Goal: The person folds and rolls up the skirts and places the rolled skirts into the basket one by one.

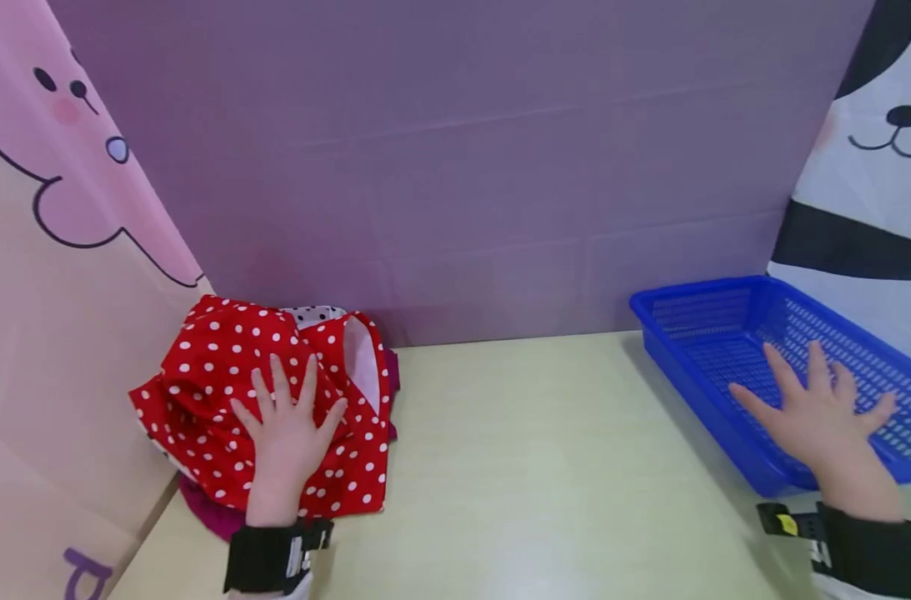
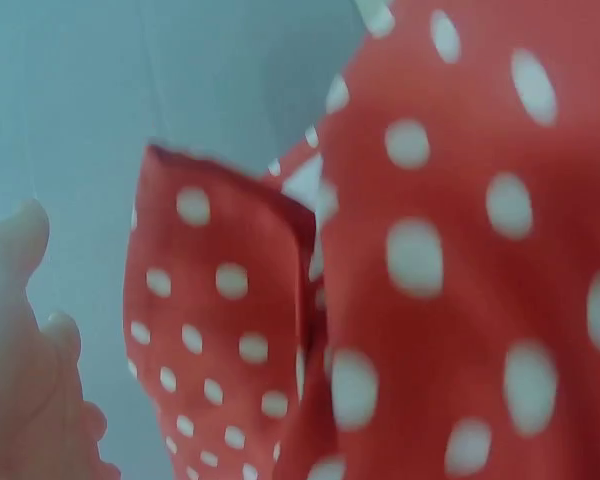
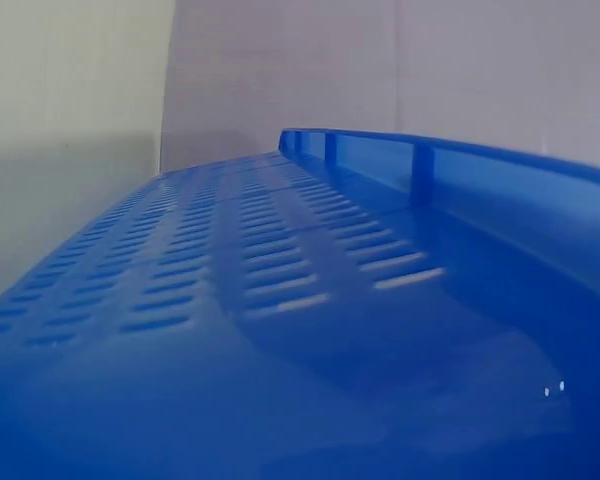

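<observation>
"two hands out, then; how do yours stand?"

"my left hand (image 1: 286, 437) is spread wide over the red polka-dot cloth (image 1: 222, 367), at eight o'clock on the counter (image 1: 530, 467). i can't tell whether my palm touches it."

"anything with that cloth?"

"magenta fabric (image 1: 213, 510) pokes out at its seven o'clock, and a black-dotted white piece (image 1: 316, 315) shows along its twelve."

"your other one?"

"my right hand (image 1: 826, 425) is spread wide too, fingers apart, gripping nothing, over the blue basket (image 1: 698, 387) between three and four o'clock."
</observation>
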The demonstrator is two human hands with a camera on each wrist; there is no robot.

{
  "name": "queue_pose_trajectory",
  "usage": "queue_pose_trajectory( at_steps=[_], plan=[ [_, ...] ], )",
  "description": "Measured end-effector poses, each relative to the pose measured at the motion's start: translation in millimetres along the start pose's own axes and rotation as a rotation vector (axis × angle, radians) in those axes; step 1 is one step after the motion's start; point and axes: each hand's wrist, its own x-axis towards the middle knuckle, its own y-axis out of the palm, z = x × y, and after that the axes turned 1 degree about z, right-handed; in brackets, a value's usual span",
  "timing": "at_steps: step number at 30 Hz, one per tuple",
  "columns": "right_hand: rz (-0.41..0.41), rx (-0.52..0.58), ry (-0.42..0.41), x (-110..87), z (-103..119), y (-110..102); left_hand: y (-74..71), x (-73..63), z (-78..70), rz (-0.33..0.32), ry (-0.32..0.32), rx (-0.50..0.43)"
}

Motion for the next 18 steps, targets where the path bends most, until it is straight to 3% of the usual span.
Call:
queue_pose_trajectory(
  at_steps=[5, 9, 14, 18],
  plan=[
    [-0.042, -0.027, -0.078, 11.7, 18.7, -16.1, -27.9, 2.3, 24.7, -0.022, 0.008, 0.076],
    [-0.072, -0.057, -0.169, 26.9, 49.8, -43.6, -54.6, 9.1, 57.0, -0.021, -0.045, 0.105],
    [-0.073, -0.115, -0.259, 41.0, 90.1, -75.0, -70.1, 16.7, 96.4, 0.116, -0.239, -0.018],
    [-0.009, -0.130, -0.342, 53.5, 128.8, -85.3, -73.9, 21.8, 117.6, 0.245, -0.417, -0.151]
  ],
)
